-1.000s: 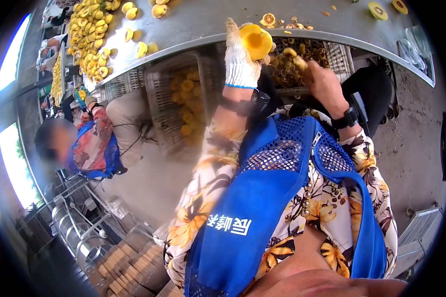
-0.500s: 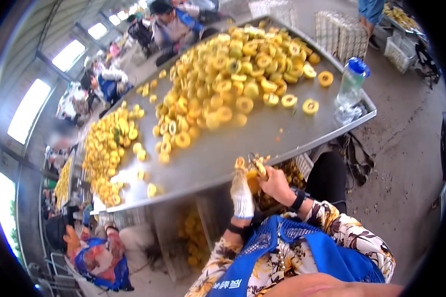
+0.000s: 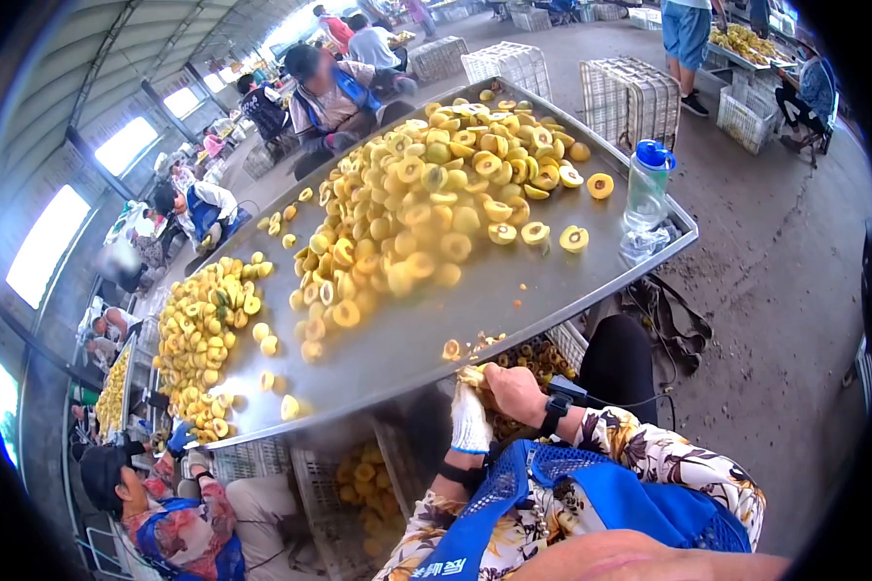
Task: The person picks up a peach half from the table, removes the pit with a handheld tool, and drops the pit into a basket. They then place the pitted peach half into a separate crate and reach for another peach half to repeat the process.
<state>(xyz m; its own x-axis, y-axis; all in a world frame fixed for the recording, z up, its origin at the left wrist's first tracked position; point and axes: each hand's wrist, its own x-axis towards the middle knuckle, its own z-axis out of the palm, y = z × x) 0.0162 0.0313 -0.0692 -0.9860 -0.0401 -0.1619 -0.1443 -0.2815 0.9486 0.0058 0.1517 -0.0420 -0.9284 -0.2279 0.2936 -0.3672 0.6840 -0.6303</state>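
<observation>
My left hand (image 3: pixel 470 418), in a white knit glove, is closed around a piece of yellow peach (image 3: pixel 473 376) just off the front edge of the metal table (image 3: pixel 397 373). Against it presses my bare right hand (image 3: pixel 515 393), fingers curled; whatever lies inside them is hidden. A cut peach half (image 3: pixel 451 350) and small scraps (image 3: pixel 484 341) lie on the edge above my hands. Below, partly covered by my hands, a crate (image 3: pixel 570 344) holds dark and yellow fruit pieces. The large heap of halved peaches (image 3: pixel 407 194) spreads over the table's far part, many halves with the pit side showing.
A blue-lidded bottle (image 3: pixel 646 189) stands at the table's right corner by a crumpled clear bag (image 3: pixel 644 242). A second peach heap (image 3: pixel 203 329) lies at left, near a seated co-worker (image 3: pixel 179 513). Another person (image 3: pixel 334 102) sits across. White crates (image 3: pixel 630 102) stand on the floor behind.
The view has shifted, so the table sits lower and further left. The thin dark tool seen at my right hand is now out of sight, and my hands have drawn together over the fruit.
</observation>
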